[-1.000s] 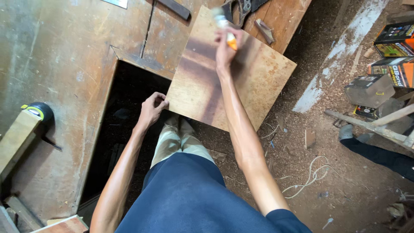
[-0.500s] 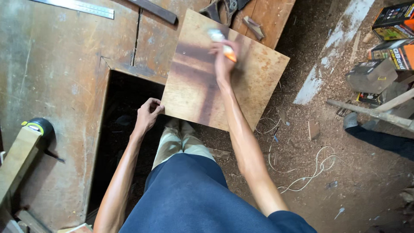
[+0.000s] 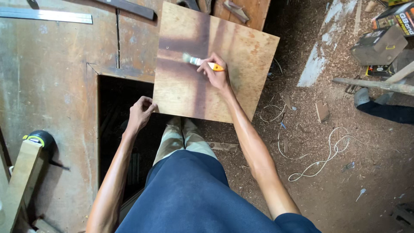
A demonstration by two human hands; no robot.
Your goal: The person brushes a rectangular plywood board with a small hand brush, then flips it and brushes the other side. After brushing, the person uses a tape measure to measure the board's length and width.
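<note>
The far edge of the plywood board (image 3: 241,51) runs under tools at the top of the frame, themselves cut off there. The brush (image 3: 202,63) is blurred, its bristles a smear, and most of its handle is buried in the right hand (image 3: 217,73). The left hand (image 3: 140,113) hides the board's near corner. The steel ruler (image 3: 45,15) is cut by the left edge. Inside the dark cutout (image 3: 118,129) in the bench nothing can be made out.

Grey box (image 3: 378,43) and colourful cartons (image 3: 399,19) sit upper right.
</note>
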